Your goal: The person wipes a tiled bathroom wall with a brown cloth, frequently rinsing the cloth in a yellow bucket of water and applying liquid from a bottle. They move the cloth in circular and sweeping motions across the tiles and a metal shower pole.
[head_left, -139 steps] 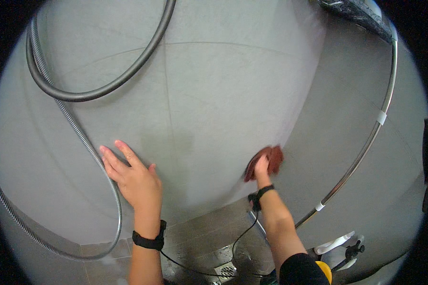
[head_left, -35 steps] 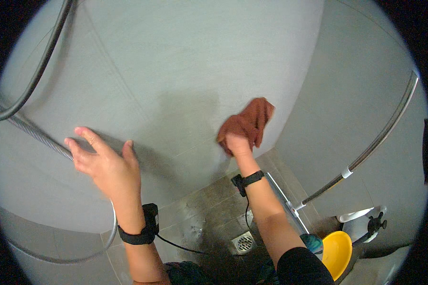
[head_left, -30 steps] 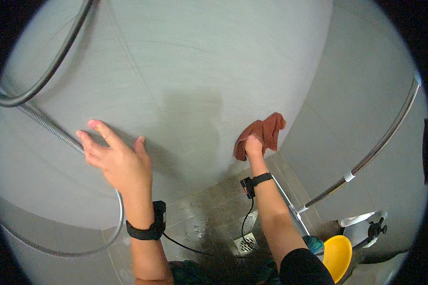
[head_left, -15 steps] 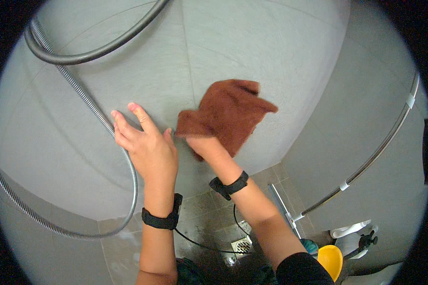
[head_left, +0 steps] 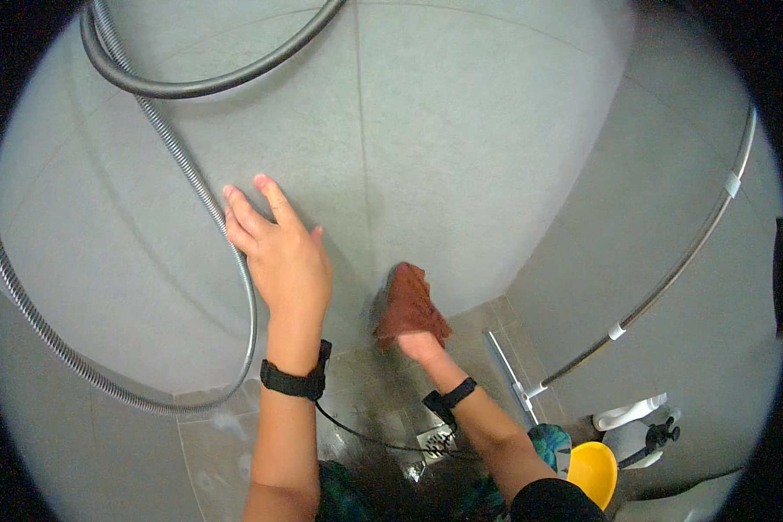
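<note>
A reddish-brown cloth (head_left: 411, 300) lies against the lower part of the grey tiled wall (head_left: 461, 130), just above the floor. My right hand (head_left: 420, 345) is on the cloth, with its fingers hidden underneath. My left hand (head_left: 289, 261) is raised at the wall with its fingers spread, holding nothing. Its fingertips are right beside the ribbed metal shower hose (head_left: 202, 187), which hangs down the wall in a long loop. Each wrist wears a black strap, and a thin black cable runs between them.
A thicker dark hose (head_left: 209, 85) curves above. At right a floor squeegee (head_left: 511, 378) leans with its metal pole (head_left: 670, 296) against the side wall. A yellow basin (head_left: 593, 474), a white bottle (head_left: 628, 412) and a floor drain (head_left: 436, 442) are low down.
My right hand has moved the cloth down the wall toward the floor, and the cloth now looks more bunched. My left hand stays spread near the hose.
</note>
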